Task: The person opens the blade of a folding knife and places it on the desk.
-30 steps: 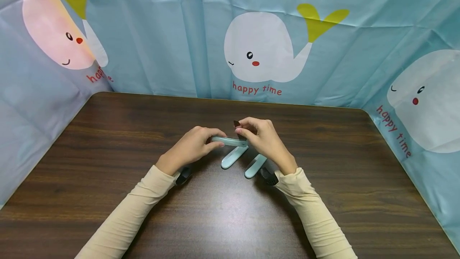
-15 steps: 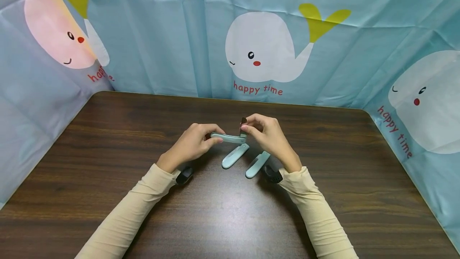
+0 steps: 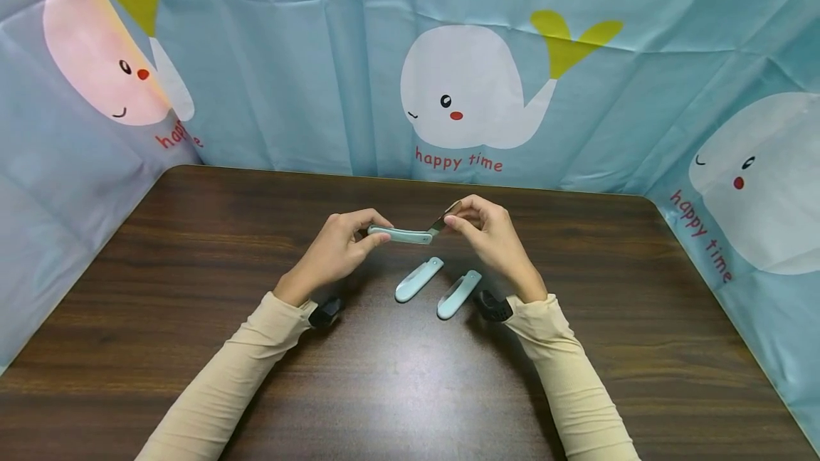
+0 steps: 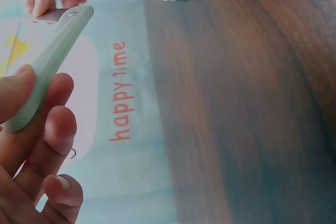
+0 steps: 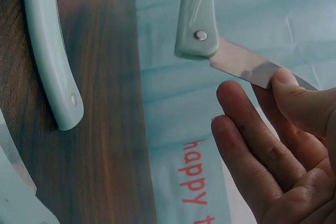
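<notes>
Hanging in midair, the folding knife (image 3: 402, 235) has its handle (image 4: 55, 59) pinched near the far end by the left hand (image 3: 339, 244), probably so the pivot (image 5: 200, 35) stays clear. The right hand (image 3: 492, 233) pinches the angled-out blade (image 5: 244, 64), I'd guess for control, other fingers loose. Two folded knives (image 3: 418, 280) sit below on the table (image 3: 192, 269), seemingly parked out of the way.

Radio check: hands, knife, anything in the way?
Left hand gripping handle, right hand pinching blade. Knife off the table, blade angled out. Two other knives lie below, not touching it.
</notes>
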Motion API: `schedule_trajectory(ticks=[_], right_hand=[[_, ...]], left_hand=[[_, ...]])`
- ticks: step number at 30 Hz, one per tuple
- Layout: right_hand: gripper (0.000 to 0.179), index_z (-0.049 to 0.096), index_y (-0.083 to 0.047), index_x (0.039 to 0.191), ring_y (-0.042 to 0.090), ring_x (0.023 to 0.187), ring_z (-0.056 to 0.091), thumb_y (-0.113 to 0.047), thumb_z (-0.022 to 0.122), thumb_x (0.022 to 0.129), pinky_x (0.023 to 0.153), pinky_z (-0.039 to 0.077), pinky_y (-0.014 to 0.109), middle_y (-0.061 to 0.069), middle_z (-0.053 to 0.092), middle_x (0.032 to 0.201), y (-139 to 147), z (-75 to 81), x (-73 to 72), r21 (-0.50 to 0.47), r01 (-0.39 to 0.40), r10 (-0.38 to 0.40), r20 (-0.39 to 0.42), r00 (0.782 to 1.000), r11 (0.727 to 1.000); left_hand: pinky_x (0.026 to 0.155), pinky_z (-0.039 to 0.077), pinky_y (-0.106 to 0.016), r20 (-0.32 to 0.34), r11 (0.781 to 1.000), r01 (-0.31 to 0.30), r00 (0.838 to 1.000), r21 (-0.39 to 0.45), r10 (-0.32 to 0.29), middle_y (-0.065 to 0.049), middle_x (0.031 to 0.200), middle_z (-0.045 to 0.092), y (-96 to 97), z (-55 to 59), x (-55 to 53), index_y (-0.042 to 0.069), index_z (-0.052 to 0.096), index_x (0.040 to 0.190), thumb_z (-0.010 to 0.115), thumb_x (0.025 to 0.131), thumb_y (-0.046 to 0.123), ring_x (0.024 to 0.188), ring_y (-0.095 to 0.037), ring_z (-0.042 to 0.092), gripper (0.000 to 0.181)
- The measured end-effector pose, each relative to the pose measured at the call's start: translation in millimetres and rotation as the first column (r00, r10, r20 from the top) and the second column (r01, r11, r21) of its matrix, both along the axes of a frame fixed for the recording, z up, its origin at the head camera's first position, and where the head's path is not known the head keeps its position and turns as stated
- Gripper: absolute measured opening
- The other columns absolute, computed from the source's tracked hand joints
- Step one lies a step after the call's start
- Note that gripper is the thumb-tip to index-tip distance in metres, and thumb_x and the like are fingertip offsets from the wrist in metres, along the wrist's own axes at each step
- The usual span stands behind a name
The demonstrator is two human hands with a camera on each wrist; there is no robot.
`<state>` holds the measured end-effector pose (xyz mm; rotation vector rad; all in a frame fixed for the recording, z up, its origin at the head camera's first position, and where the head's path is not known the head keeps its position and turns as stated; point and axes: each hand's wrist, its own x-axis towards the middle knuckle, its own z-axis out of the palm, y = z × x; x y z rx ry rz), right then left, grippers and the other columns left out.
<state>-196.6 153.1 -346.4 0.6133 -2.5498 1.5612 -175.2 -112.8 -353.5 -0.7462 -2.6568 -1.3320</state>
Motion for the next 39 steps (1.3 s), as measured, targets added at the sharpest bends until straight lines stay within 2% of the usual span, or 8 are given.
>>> schedule_trajectory(ticks=[3, 8, 11, 16, 22, 26, 31, 39], right_hand=[[0.013, 0.066, 0.001, 0.102, 0.014, 0.081, 0.072, -0.009, 0.068, 0.094, 0.072, 0.054, 0.022, 0.020, 0.074, 0.095, 1, -0.4, -0.8, 0.007, 0.000, 0.000, 0.013, 1.000, 1.000], [0.013, 0.066, -0.001, 0.105, 0.031, 0.089, 0.073, -0.010, 0.067, 0.095, 0.072, 0.052, 0.021, 0.017, 0.073, 0.097, 2, -0.8, -0.9, 0.031, -0.020, 0.018, 0.067, 0.998, 0.999], [0.014, 0.066, -0.002, 0.106, 0.031, 0.091, 0.073, -0.011, 0.067, 0.095, 0.074, 0.052, 0.020, 0.016, 0.073, 0.098, 1, -1.0, -1.3, 0.023, -0.034, 0.032, 0.084, 0.996, 0.999], [0.017, 0.069, -0.002, 0.104, 0.021, 0.086, 0.073, -0.014, 0.072, 0.092, 0.073, 0.052, 0.019, 0.014, 0.074, 0.096, -2, 0.1, 0.2, 0.028, -0.024, 0.023, 0.052, 0.998, 0.999], [0.017, 0.072, -0.002, 0.101, 0.028, 0.082, 0.074, -0.014, 0.074, 0.090, 0.068, 0.051, 0.019, 0.012, 0.075, 0.092, -4, 0.7, 2.9, 0.058, -0.016, 0.015, 0.002, 1.000, 0.998], [0.016, 0.072, -0.002, 0.101, 0.031, 0.081, 0.073, -0.013, 0.075, 0.089, 0.067, 0.051, 0.019, 0.011, 0.076, 0.091, -5, 1.9, 4.7, 0.058, -0.024, 0.025, -0.001, 1.000, 0.998], [0.016, 0.072, -0.001, 0.100, 0.030, 0.081, 0.074, -0.012, 0.075, 0.088, 0.068, 0.052, 0.020, 0.011, 0.076, 0.090, -6, 2.6, 6.4, 0.054, -0.055, 0.056, -0.007, 0.998, 0.997], [0.008, 0.072, -0.006, 0.095, 0.032, 0.081, 0.074, -0.010, 0.075, 0.088, 0.069, 0.054, 0.021, 0.009, 0.076, 0.095, -8, 5.4, 8.8, 0.049, -0.086, 0.087, -0.036, 0.996, 0.995]], left_hand=[[0.052, 0.038, -0.025, 0.005, 1.000, -0.010, 1.000, 0.001, 0.010, -0.005, 0.079, 0.067, -1.5, 1.3, -0.3, 0.014, 0.072, 0.108, 0.067, 0.095, 0.017, 0.054, -0.012, 0.045, 0.014], [0.053, 0.037, -0.025, 0.013, 0.999, -0.003, 1.000, -0.044, 0.004, -0.009, 0.079, 0.067, -1.0, 2.7, 1.3, 0.011, 0.070, 0.109, 0.066, 0.096, 0.016, 0.055, -0.013, 0.045, 0.015], [0.053, 0.037, -0.024, 0.017, 0.998, -0.003, 1.000, -0.065, 0.004, -0.011, 0.079, 0.067, -0.6, 3.5, 2.3, 0.009, 0.069, 0.110, 0.065, 0.097, 0.015, 0.055, -0.013, 0.045, 0.015], [0.053, 0.037, -0.024, 0.016, 0.995, -0.012, 1.000, -0.101, 0.014, -0.008, 0.078, 0.065, 0.0, 3.4, 2.3, 0.010, 0.067, 0.111, 0.064, 0.097, 0.016, 0.055, -0.012, 0.044, 0.015], [0.052, 0.037, -0.025, 0.024, 0.985, 0.013, 1.000, -0.171, -0.009, 0.001, 0.076, 0.064, 3.0, 1.0, 1.0, 0.012, 0.067, 0.113, 0.065, 0.097, 0.019, 0.053, -0.010, 0.042, 0.018], [0.057, 0.041, -0.027, 0.040, 0.980, 0.040, 0.999, -0.196, -0.033, 0.001, 0.084, 0.070, 5.3, -0.4, -0.2, 0.013, 0.069, 0.113, 0.068, 0.096, 0.022, 0.057, -0.010, 0.047, 0.020], [0.065, 0.045, -0.029, 0.044, 0.976, 0.056, 0.998, -0.208, -0.047, 0.000, 0.090, 0.072, 7.2, -1.9, -1.1, 0.011, 0.072, 0.110, 0.068, 0.095, 0.021, 0.067, -0.011, 0.053, 0.019], [0.066, 0.045, -0.029, 0.082, 0.967, 0.091, 0.994, -0.237, -0.073, -0.002, 0.090, 0.072, 7.0, -2.8, -2.4, 0.010, 0.072, 0.111, 0.065, 0.097, 0.024, 0.067, -0.010, 0.051, 0.021]])
